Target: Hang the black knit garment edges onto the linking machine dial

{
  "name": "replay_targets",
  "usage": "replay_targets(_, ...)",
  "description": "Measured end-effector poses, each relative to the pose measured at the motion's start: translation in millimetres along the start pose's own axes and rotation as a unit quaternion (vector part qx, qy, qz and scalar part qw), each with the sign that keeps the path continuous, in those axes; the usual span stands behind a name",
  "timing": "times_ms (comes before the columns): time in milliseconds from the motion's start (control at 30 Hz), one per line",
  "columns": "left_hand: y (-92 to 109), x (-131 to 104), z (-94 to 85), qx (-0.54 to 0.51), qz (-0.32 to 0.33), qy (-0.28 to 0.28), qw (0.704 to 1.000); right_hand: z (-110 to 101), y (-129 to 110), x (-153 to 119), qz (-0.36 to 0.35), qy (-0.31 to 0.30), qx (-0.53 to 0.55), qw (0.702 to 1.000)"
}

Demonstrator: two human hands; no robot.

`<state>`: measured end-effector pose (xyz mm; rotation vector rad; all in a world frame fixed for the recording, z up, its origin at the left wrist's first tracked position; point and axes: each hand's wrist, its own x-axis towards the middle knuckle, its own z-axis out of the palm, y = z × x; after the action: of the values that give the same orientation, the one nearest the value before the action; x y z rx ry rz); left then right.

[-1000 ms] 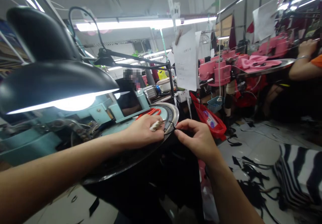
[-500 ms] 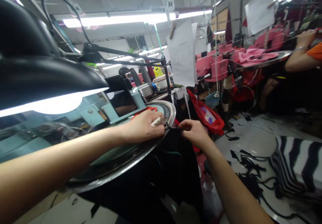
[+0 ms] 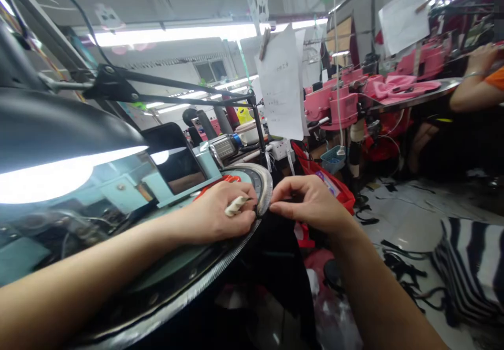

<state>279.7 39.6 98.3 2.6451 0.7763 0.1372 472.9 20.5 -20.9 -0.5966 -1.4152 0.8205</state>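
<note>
At the toothed rim of the round metal dial machine (image 3: 220, 274), the left hand (image 3: 220, 216) is closed around a small white-handled tool (image 3: 235, 206) while the right hand (image 3: 311, 203) pinches the limp black knit fabric (image 3: 281, 255), probably light, best gripped at its edge.

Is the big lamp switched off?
No, the lamp glows bright white under its black shade, above the left hand.

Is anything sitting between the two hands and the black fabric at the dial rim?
Nothing visible: left hand, holding a white-handled tool, and right hand pinch the black fabric directly at the toothed dial rim.
</note>
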Motion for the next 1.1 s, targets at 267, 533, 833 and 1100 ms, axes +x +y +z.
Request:
replay_targets(267, -1, 2, -1.4, -0.012, 0.004, -0.004, 1.000, -14, 65, -31, 0.042, 0.063, 0.021, 0.997)
replay_targets(533, -1, 4, -0.7, -0.007, 0.002, 0.004, 1.000, -5, -8, -15, -0.047, -0.062, -0.051, 0.996)
replay_targets(833, 0, 5, -1.3, -0.017, -0.004, -0.011, 1.000, 7, 3, -11, -0.093, 0.035, -0.070, 0.993)
replay_targets(1100, 2, 7, -0.5, -0.014, -0.009, 0.000, 1.000, 2, 8, -7, -0.084, 0.033, -0.099, 0.991)
